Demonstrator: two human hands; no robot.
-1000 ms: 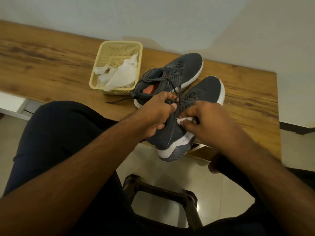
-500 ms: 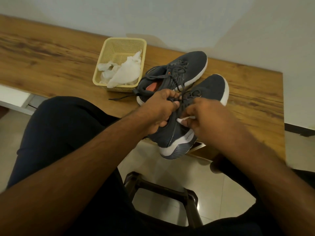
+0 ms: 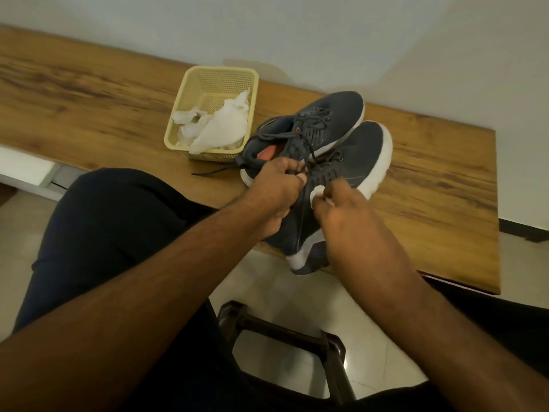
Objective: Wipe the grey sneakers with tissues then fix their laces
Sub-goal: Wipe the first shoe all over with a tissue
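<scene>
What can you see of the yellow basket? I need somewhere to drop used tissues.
The yellow basket is a small rectangular bin, plastic by its look, with perforated mesh walls and a solid rim. It stands upright on the wooden table, left of the far sneaker. Crumpled white tissues fill its near half. Neither hand touches it.

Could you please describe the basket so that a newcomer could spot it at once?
On the wooden table, left of the two grey sneakers, stands a basket. It is pale yellow mesh plastic holding crumpled white tissues, the only container there.
</scene>
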